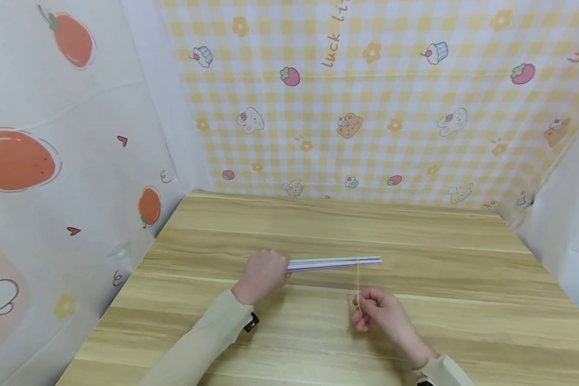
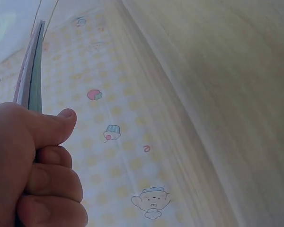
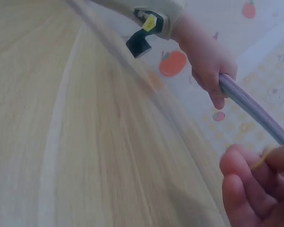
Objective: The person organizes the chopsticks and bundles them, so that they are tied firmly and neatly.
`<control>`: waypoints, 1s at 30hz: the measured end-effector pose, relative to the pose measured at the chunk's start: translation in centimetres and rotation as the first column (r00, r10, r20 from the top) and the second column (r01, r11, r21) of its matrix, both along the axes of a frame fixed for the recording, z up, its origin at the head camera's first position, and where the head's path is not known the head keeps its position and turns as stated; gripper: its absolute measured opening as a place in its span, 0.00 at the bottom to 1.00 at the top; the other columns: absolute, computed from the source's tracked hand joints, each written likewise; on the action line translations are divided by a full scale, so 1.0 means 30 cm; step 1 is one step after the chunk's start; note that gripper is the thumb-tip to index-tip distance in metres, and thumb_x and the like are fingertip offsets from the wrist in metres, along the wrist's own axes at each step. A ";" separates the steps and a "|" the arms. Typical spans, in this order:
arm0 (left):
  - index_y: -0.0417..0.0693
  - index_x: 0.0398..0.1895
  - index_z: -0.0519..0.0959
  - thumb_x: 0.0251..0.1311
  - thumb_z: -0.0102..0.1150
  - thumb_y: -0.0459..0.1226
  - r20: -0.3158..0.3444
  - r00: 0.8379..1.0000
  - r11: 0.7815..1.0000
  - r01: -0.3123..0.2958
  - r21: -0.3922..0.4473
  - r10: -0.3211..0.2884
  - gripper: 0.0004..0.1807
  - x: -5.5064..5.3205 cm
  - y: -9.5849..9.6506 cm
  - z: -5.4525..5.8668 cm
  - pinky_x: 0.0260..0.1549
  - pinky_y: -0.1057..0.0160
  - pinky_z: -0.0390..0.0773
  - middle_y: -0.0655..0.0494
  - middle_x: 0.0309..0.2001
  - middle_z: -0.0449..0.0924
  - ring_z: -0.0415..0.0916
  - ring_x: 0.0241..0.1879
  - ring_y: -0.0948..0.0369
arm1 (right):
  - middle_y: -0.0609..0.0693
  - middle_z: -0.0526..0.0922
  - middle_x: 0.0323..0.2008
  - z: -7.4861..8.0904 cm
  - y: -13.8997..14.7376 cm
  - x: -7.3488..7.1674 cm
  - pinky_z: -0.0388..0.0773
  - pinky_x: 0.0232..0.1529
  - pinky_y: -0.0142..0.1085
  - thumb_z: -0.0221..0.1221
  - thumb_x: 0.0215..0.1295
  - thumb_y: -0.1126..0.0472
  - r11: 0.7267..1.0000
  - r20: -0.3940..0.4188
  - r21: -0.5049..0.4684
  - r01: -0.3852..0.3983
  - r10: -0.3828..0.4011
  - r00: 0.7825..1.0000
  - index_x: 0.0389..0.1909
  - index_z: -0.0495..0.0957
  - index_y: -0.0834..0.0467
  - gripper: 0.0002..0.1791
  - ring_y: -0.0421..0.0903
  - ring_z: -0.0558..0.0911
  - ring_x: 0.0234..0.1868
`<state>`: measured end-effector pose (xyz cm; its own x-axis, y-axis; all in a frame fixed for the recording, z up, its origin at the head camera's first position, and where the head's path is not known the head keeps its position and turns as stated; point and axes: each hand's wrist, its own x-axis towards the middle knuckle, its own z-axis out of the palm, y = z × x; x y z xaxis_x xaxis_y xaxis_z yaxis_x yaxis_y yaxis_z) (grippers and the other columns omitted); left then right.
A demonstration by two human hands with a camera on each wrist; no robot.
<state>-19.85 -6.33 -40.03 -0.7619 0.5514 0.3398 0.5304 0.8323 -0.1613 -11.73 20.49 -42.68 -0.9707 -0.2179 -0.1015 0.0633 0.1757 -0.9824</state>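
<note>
In the head view my left hand (image 1: 262,274) grips one end of a bundle of thin pastel sticks (image 1: 323,263), in pink, purple and pale green. The bundle points right, held roughly level. Around it near the far end loops a thin yellow rubber band (image 1: 357,279), stretched down toward my right hand (image 1: 378,310), which pinches its lower part. The left wrist view has the thumb of the left hand (image 2: 42,165) along the sticks (image 2: 34,71), fingers curled. The right wrist view shows the band (image 3: 260,161) between the right hand's fingertips. The gripped stick ends are hidden.
A wooden table (image 1: 183,321) lies beneath both hands. Behind it hangs a yellow checked cloth (image 1: 318,155) with cartoon prints. A white printed cloth (image 1: 101,203) covers the left side, and another white sheet (image 1: 569,225) stands at the right.
</note>
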 end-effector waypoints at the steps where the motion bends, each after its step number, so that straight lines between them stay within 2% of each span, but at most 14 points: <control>1: 0.50 0.16 0.74 0.49 0.66 0.41 -0.001 1.000 1.000 -0.001 0.002 0.001 0.12 -0.001 -0.001 -0.002 0.05 0.70 0.51 0.63 0.10 0.59 0.48 0.11 0.67 | 0.58 0.83 0.26 -0.004 -0.002 0.002 0.81 0.28 0.34 0.49 0.69 0.67 0.999 -0.041 -0.002 -0.044 0.044 0.998 0.44 0.70 0.80 0.15 0.39 0.81 0.24; 3: 0.50 0.14 0.73 0.47 0.66 0.40 -0.023 1.000 1.000 -0.002 -0.003 0.002 0.13 -0.001 -0.003 -0.008 0.05 0.70 0.51 0.63 0.09 0.58 0.47 0.11 0.68 | 0.61 0.83 0.28 -0.005 -0.008 0.007 0.82 0.29 0.35 0.52 0.68 0.68 0.991 -0.156 -0.007 -0.131 0.128 0.979 0.50 0.71 0.79 0.17 0.38 0.82 0.26; 5: 0.50 0.14 0.72 0.47 0.66 0.40 -0.024 1.000 1.000 -0.008 -0.003 0.008 0.13 -0.001 -0.005 -0.012 0.05 0.71 0.51 0.64 0.09 0.58 0.47 0.11 0.68 | 0.65 0.83 0.29 -0.005 -0.017 0.013 0.82 0.30 0.37 0.53 0.67 0.70 0.982 -0.271 -0.018 -0.187 0.176 0.946 0.58 0.67 0.75 0.21 0.38 0.83 0.28; 7: 0.51 0.13 0.72 0.47 0.66 0.39 -0.016 1.000 1.000 -0.012 0.000 0.012 0.13 -0.002 -0.006 -0.017 0.05 0.71 0.50 0.64 0.09 0.57 0.46 0.11 0.69 | 0.66 0.82 0.30 -0.005 -0.023 0.018 0.82 0.30 0.38 0.53 0.66 0.71 0.977 -0.366 -0.021 -0.214 0.191 0.911 0.67 0.58 0.71 0.29 0.39 0.84 0.29; 10: 0.50 0.14 0.72 0.48 0.65 0.39 0.011 1.000 1.000 -0.019 0.012 0.019 0.13 -0.005 -0.005 -0.020 0.05 0.71 0.50 0.64 0.10 0.57 0.46 0.11 0.69 | 0.64 0.83 0.30 -0.014 -0.026 0.022 0.82 0.30 0.40 0.51 0.66 0.73 0.980 -0.425 -0.049 -0.195 0.157 0.892 0.73 0.42 0.63 0.39 0.43 0.85 0.28; 11: 0.50 0.13 0.72 0.48 0.65 0.39 0.013 1.000 1.000 -0.019 0.017 0.018 0.13 -0.005 -0.005 -0.021 0.05 0.71 0.50 0.63 0.10 0.58 0.47 0.11 0.69 | 0.63 0.83 0.30 -0.018 -0.026 0.022 0.82 0.31 0.40 0.50 0.67 0.73 0.982 -0.426 -0.061 -0.178 0.136 0.894 0.74 0.37 0.60 0.41 0.44 0.85 0.29; 14: 0.50 0.14 0.73 0.47 0.65 0.39 -0.014 1.000 1.000 -0.013 0.019 0.014 0.12 -0.004 -0.003 -0.020 0.05 0.71 0.50 0.63 0.09 0.58 0.46 0.11 0.68 | 0.57 0.85 0.31 -0.022 -0.024 0.021 0.82 0.32 0.41 0.47 0.69 0.73 0.987 -0.378 -0.122 -0.108 0.054 0.924 0.75 0.30 0.55 0.44 0.45 0.86 0.29; 18: 0.49 0.16 0.74 0.47 0.66 0.39 -0.049 0.999 1.000 -0.009 0.021 0.010 0.11 0.001 -0.002 -0.012 0.06 0.71 0.51 0.63 0.09 0.59 0.47 0.11 0.68 | 0.47 0.85 0.33 -0.017 -0.020 0.015 0.82 0.36 0.37 0.42 0.74 0.67 0.983 -0.312 -0.186 -0.011 -0.048 0.949 0.74 0.33 0.60 0.36 0.41 0.85 0.32; 21: 0.49 0.16 0.74 0.46 0.68 0.40 -0.075 0.997 1.000 0.003 0.019 -0.001 0.11 0.003 -0.003 -0.010 0.06 0.71 0.51 0.63 0.09 0.60 0.47 0.11 0.68 | 0.44 0.85 0.35 -0.011 -0.014 0.011 0.82 0.37 0.33 0.37 0.77 0.61 0.968 -0.281 -0.250 0.011 -0.084 0.956 0.73 0.36 0.68 0.31 0.39 0.84 0.34; 23: 0.50 0.16 0.73 0.45 0.69 0.41 -0.109 0.994 1.000 0.017 0.007 -0.017 0.13 0.003 -0.005 -0.011 0.06 0.71 0.51 0.64 0.09 0.60 0.46 0.11 0.68 | 0.44 0.85 0.35 -0.006 -0.009 0.008 0.81 0.37 0.32 0.34 0.77 0.58 0.945 -0.251 -0.328 0.007 -0.095 0.963 0.71 0.39 0.73 0.31 0.39 0.84 0.34; 25: 0.51 0.15 0.72 0.43 0.70 0.43 -0.148 0.988 0.999 0.039 -0.005 -0.039 0.15 0.005 -0.007 -0.013 0.06 0.72 0.52 0.64 0.08 0.59 0.45 0.12 0.69 | 0.45 0.85 0.34 -0.001 -0.002 0.003 0.81 0.37 0.30 0.33 0.78 0.56 0.907 -0.212 -0.422 0.005 -0.104 0.972 0.69 0.45 0.74 0.30 0.39 0.84 0.33; 27: 0.51 0.15 0.71 0.42 0.71 0.44 -0.180 0.982 0.998 0.062 -0.009 -0.063 0.16 0.007 -0.008 -0.013 0.06 0.72 0.52 0.65 0.08 0.59 0.45 0.12 0.69 | 0.47 0.85 0.34 0.004 0.007 -0.002 0.81 0.36 0.30 0.33 0.78 0.55 0.861 -0.183 -0.509 -0.001 -0.108 0.977 0.65 0.53 0.71 0.26 0.39 0.84 0.33; 30: 0.51 0.15 0.71 0.42 0.71 0.44 -0.193 0.977 0.996 0.093 0.006 -0.090 0.17 0.009 -0.009 -0.013 0.05 0.72 0.54 0.65 0.09 0.59 0.46 0.12 0.69 | 0.50 0.85 0.35 0.008 0.022 -0.008 0.81 0.37 0.30 0.31 0.78 0.55 0.787 -0.174 -0.615 -0.049 -0.075 0.982 0.57 0.65 0.63 0.21 0.40 0.84 0.34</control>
